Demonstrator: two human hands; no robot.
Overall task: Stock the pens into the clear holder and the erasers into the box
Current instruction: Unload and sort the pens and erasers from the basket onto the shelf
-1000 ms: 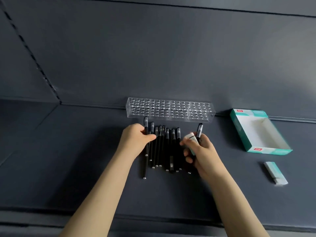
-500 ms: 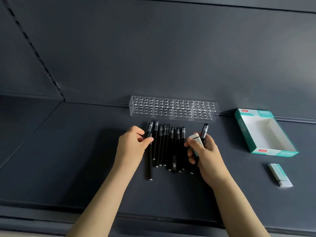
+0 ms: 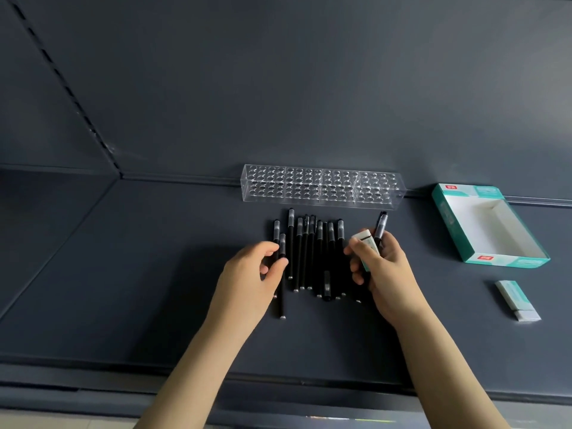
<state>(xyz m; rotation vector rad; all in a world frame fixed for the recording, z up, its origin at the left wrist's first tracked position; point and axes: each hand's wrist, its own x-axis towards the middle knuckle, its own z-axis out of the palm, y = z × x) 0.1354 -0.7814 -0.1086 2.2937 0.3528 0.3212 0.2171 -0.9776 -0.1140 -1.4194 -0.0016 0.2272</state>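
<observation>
- While the clear holder [image 3: 322,187] stands along the back edge of the dark shelf [image 3: 139,274], right against the rear panel, its grid of round holes shows through the top face.
- Just in front of the holder, the pens [image 3: 309,252] lie side by side in a loose row on the shelf. They are black, with clear capped ends pointing toward the holder and just short of it.
- In front of the holder's left end, the left hand [image 3: 247,280] reaches in from the near side. Its thumb and curled fingers close narrowly on the outermost pen [image 3: 282,243] at the left edge of the row.
- That pen sits further from the holder than its neighbours. I cannot tell from here whether it is lifted off the shelf.
- In front of the holder's right end, the right hand [image 3: 383,274] has its fingers wrapped round the held eraser [image 3: 366,243], a white block in a teal sleeve.
- The same hand also grips a raised pen [image 3: 380,226] beside the eraser. The capped end of this pen points toward the holder's right end without touching it.
- To the right of the holder and well apart from it, the box [image 3: 507,262] lies open on the shelf. It is teal outside and white inside, and it is turned at an angle to the holder.
- Further right of the holder and nearer the shelf's front than the box, a loose eraser [image 3: 517,300] lies flat, apart from the box.
</observation>
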